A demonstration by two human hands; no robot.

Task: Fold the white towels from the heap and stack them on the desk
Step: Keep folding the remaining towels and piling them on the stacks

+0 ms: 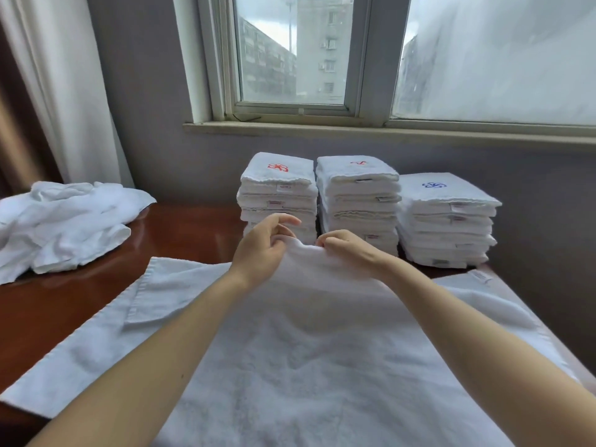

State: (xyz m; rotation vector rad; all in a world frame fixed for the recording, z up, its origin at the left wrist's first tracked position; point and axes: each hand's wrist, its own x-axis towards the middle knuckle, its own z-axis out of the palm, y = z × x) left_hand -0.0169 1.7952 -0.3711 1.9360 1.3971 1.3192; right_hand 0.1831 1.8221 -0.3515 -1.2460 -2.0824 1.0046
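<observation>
Head view, your left hand (263, 250) and right hand (346, 250) pinching the white towel's (290, 350) raised far edge, towel spread on the desk (180, 230), three folded stacks (358, 201) just beyond, heap (64, 224) left.

The brown desk (183, 230) bears a towel heap (64, 224) at left, three folded stacks (358, 201) behind, a spread towel (290, 366) nearest.

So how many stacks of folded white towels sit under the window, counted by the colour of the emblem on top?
Red-emblem stacks of folded white towels: 2
Blue-emblem stack of folded white towels: 1
Total: 3 stacks
</observation>
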